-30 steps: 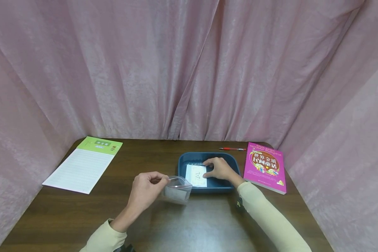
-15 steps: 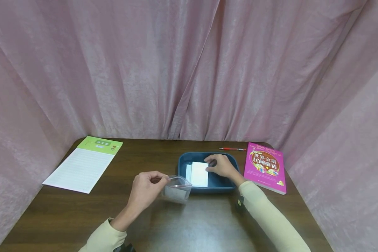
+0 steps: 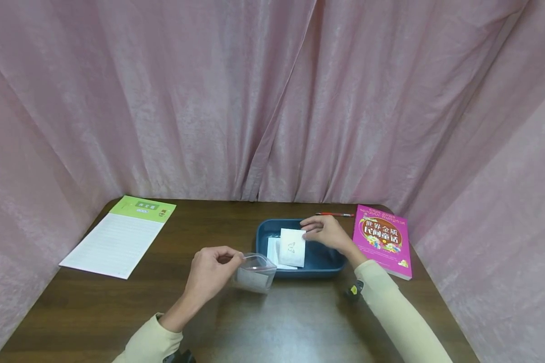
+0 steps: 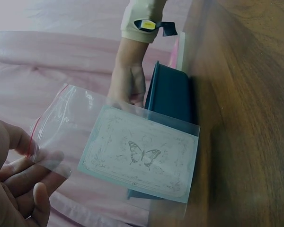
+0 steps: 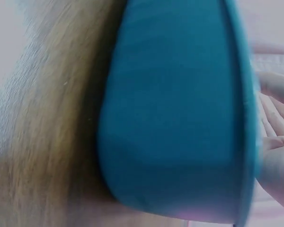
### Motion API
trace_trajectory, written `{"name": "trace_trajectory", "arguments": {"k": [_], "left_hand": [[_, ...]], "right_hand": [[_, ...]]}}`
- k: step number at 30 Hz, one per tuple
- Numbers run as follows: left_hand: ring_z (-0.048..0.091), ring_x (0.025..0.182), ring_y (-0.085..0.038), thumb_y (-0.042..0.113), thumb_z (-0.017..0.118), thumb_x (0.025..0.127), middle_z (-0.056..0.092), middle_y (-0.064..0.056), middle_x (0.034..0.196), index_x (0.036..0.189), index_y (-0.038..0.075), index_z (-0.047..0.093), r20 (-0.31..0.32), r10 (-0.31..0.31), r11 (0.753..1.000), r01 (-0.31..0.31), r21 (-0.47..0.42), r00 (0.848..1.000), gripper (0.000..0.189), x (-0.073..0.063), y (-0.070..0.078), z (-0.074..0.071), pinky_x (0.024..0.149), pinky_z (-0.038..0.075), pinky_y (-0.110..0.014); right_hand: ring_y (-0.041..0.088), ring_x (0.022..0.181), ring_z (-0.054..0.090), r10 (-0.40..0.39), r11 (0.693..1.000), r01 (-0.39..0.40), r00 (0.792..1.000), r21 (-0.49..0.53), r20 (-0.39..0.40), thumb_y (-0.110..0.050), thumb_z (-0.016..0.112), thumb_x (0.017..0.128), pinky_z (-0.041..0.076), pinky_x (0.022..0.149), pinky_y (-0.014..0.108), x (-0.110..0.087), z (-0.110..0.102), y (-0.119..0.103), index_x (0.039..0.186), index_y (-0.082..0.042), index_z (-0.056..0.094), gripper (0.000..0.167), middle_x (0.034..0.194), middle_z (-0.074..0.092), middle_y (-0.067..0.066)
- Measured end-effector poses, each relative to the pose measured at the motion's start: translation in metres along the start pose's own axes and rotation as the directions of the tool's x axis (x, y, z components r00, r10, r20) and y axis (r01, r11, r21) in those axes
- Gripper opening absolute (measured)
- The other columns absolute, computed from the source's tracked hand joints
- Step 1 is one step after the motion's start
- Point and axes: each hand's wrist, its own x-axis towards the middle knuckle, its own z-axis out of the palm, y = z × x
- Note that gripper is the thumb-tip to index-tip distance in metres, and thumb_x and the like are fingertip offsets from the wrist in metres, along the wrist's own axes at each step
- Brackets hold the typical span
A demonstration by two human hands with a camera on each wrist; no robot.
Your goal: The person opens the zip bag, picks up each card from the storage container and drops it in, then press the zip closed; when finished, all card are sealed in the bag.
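Note:
My left hand (image 3: 210, 272) pinches the rim of a clear zip-lock bag (image 3: 260, 267) with a red line along its mouth. Inside the bag is a pale card (image 4: 142, 153) printed with a butterfly, plain in the left wrist view. To the right stands a dark blue plastic tray (image 3: 322, 272). Over it my right hand (image 3: 329, 236) holds a white card (image 3: 292, 248) by its right edge, tilted up, a small drawing on its face. More white card (image 3: 273, 249) lies in the tray beneath it. In the right wrist view the tray hides part of the right hand (image 5: 274, 127).
A pink book (image 3: 381, 241) lies right of the tray, and a red pen (image 3: 340, 215) behind it. A writing pad (image 3: 118, 242) with a green top lies at the far left. Pink curtains (image 3: 200, 101) hang around the wooden table (image 3: 72, 312).
My right hand has lifted the white card from the tray and moved slightly up and right; the card's drawn face now shows. The left hand and bag have barely moved.

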Motion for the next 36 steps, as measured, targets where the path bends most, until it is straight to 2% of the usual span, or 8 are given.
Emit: {"name": "trace_trajectory", "arguments": {"k": [6, 13, 21, 27, 36], "left_hand": [[0.066, 0.071, -0.009, 0.018, 0.077, 0.085, 0.076, 0.005, 0.078, 0.080, 0.016, 0.081, -0.002, -0.003, 1.000, 0.003, -0.004, 1.000, 0.007, 0.001, 0.000, 0.000, 0.063, 0.049, -0.025], [0.067, 0.071, -0.008, 0.020, 0.077, 0.085, 0.076, 0.006, 0.078, 0.079, 0.017, 0.081, -0.010, -0.004, 1.000, 0.004, 0.006, 1.000, 0.007, 0.004, -0.001, 0.001, 0.064, 0.049, -0.025], [0.068, 0.073, -0.008, 0.021, 0.078, 0.085, 0.077, 0.007, 0.079, 0.079, 0.019, 0.081, -0.011, -0.006, 1.000, 0.006, -0.004, 1.000, 0.007, 0.006, -0.003, 0.003, 0.065, 0.049, -0.026], [0.068, 0.073, -0.008, 0.020, 0.077, 0.086, 0.077, 0.006, 0.081, 0.080, 0.018, 0.081, -0.005, -0.012, 1.000, 0.012, -0.012, 1.000, 0.007, 0.008, -0.004, 0.005, 0.065, 0.049, -0.026], [0.066, 0.072, -0.009, 0.021, 0.078, 0.086, 0.076, 0.007, 0.079, 0.079, 0.019, 0.081, -0.003, -0.016, 1.000, 0.016, 0.011, 1.000, 0.008, 0.010, -0.005, 0.005, 0.063, 0.047, -0.027]], "right_hand": [[0.024, 0.095, 0.073, -0.025, 1.000, 0.025, 0.999, 0.006, -0.034, -0.013, 0.079, 0.089, 0.059, 0.083, 0.037, -0.006, -0.006, -0.009, 0.123, 0.002, 0.070, 0.038, 0.104, 0.075, 0.012], [0.022, 0.084, 0.073, -0.089, 0.995, 0.084, 0.989, -0.047, -0.116, -0.011, 0.079, 0.089, 0.060, 0.074, 0.034, -0.013, -0.009, -0.025, 0.114, -0.004, 0.075, 0.027, 0.097, 0.075, 0.010], [0.019, 0.079, 0.072, -0.156, 0.987, 0.144, 0.971, -0.077, -0.180, -0.013, 0.079, 0.089, 0.059, 0.069, 0.031, -0.023, -0.010, -0.048, 0.108, -0.009, 0.077, 0.019, 0.094, 0.076, 0.007], [0.017, 0.078, 0.072, -0.190, 0.981, 0.178, 0.954, -0.071, -0.232, -0.016, 0.080, 0.089, 0.058, 0.067, 0.028, -0.030, -0.010, -0.065, 0.106, -0.008, 0.078, 0.019, 0.094, 0.077, 0.009], [0.011, 0.076, 0.072, -0.258, 0.966, 0.255, 0.921, -0.050, -0.293, -0.007, 0.078, 0.089, 0.057, 0.068, 0.024, -0.040, -0.009, -0.095, 0.107, -0.003, 0.077, 0.019, 0.093, 0.077, 0.012]]}}
